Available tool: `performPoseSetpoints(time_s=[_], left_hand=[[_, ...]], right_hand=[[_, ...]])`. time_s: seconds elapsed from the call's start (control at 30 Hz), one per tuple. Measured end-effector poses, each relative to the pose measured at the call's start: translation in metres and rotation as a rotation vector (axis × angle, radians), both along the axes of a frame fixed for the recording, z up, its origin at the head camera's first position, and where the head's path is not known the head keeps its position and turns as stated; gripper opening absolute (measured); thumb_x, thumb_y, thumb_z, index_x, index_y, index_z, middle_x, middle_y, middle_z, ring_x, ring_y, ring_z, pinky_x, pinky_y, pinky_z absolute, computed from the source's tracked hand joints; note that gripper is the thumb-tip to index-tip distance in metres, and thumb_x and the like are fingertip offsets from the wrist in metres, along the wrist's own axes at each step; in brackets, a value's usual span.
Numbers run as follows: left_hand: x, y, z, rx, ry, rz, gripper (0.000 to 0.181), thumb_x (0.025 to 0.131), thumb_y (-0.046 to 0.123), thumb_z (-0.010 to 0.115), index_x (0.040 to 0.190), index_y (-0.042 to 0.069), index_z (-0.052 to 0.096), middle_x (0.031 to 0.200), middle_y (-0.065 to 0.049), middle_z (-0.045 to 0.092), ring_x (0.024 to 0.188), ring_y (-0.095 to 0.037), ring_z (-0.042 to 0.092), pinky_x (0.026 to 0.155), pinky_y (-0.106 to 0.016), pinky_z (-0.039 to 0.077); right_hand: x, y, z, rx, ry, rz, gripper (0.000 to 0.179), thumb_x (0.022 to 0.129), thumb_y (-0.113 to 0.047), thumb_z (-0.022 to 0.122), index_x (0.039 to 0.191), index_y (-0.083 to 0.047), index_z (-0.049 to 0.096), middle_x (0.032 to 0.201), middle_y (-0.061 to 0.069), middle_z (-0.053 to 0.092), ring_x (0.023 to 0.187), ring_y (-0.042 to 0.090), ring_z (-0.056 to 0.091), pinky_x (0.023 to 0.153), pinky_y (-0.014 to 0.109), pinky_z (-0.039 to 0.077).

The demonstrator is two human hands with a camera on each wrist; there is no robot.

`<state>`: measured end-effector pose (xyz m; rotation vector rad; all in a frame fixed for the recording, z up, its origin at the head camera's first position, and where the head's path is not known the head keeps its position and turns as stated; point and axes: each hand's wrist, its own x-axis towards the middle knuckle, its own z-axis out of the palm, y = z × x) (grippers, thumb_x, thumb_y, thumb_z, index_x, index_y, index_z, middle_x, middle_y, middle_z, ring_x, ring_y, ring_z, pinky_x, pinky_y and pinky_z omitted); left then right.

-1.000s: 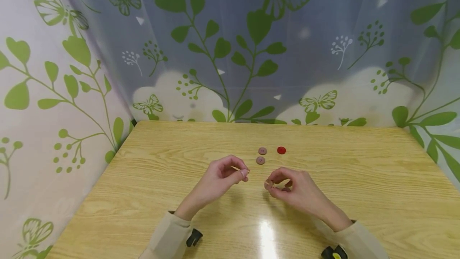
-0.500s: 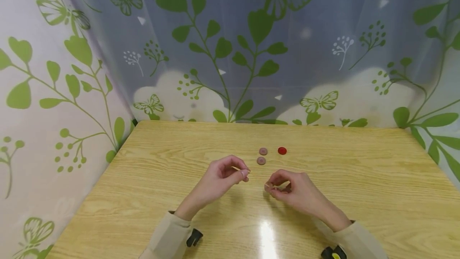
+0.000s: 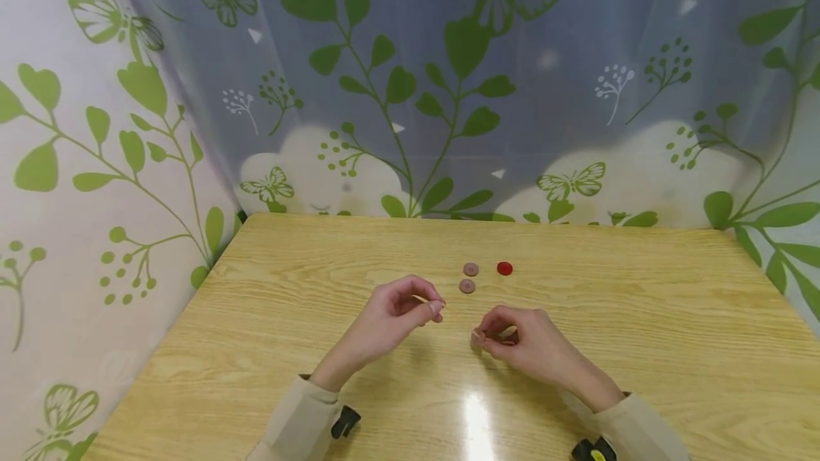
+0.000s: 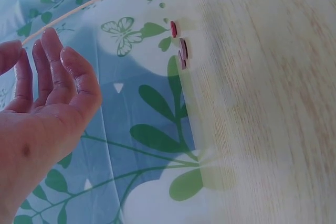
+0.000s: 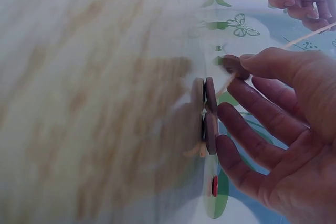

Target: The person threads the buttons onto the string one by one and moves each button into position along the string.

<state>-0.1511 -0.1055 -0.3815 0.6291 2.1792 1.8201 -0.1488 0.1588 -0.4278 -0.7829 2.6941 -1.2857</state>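
Pale strand (image 4: 79,9), left hand (image 3: 389,314) pinching; round brown button (image 5: 236,65), right hand (image 3: 528,343) pinching; lower centre: 2 round mauve buttons (image 3: 467,286), 1 round red button (image 3: 505,268).

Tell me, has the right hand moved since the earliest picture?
Yes, slightly: in the head view, the right hand has shifted lower in the picture, farther from the red button.

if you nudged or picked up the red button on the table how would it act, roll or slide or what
The red button lies flat on the table, so a nudge would probably slide it rather than roll it. It looks small and thin, so it's likely light. Its low edge may make it fiddly to pinch.
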Motion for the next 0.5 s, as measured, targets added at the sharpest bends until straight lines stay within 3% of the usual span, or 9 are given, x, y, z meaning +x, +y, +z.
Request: performPoseSetpoints(time_s=[0.1, 0.2, 0.37, 0.5], left_hand=[[0.0000, 0.0004, -0.0004, -0.003, -0.008, 0.000, 0.015, 0.102, 0.016, 0.064, 0.112, 0.005, 0.065, 0.111, -0.017, 0.070, 0.094, -0.012, 0.071, 0.092, -0.038, 0.057], [0.0005, 0.0013, -0.0010, -0.005, -0.011, -0.005, 0.015, 0.101, 0.016, 0.064, 0.112, 0.005, 0.065, 0.110, -0.015, 0.070, 0.095, -0.015, 0.071, 0.094, -0.046, 0.057], [0.0015, 0.0025, -0.0014, 0.001, -0.025, -0.023, 0.014, 0.102, 0.015, 0.064, 0.111, 0.004, 0.065, 0.114, -0.027, 0.067, 0.098, -0.022, 0.071, 0.097, -0.055, 0.055], [0.0010, 0.0028, -0.0031, -0.007, -0.031, -0.033, 0.014, 0.102, 0.014, 0.063, 0.112, 0.005, 0.065, 0.117, -0.029, 0.065, 0.100, -0.026, 0.070, 0.097, -0.047, 0.056]], right_hand=[[0.0008, 0.0013, 0.0001, 0.021, -0.012, -0.006, 0.007, 0.091, -0.012, 0.076, 0.095, -0.016, 0.072, 0.092, -0.005, 0.077, 0.087, 0.006, 0.072, 0.072, 0.021, 0.059], [0.0015, 0.0023, 0.0013, 0.037, -0.030, -0.006, 0.006, 0.092, -0.013, 0.075, 0.096, -0.016, 0.072, 0.092, -0.004, 0.076, 0.088, 0.008, 0.072, 0.073, 0.020, 0.059], [0.0012, 0.0038, 0.0027, 0.043, -0.059, -0.019, 0.004, 0.095, -0.015, 0.072, 0.098, -0.015, 0.073, 0.095, -0.002, 0.076, 0.090, 0.012, 0.073, 0.075, 0.020, 0.059], [0.0014, 0.0058, 0.0028, 0.047, -0.055, -0.036, 0.006, 0.097, -0.016, 0.069, 0.101, -0.014, 0.073, 0.098, 0.001, 0.077, 0.090, 0.015, 0.074, 0.072, 0.020, 0.058]])
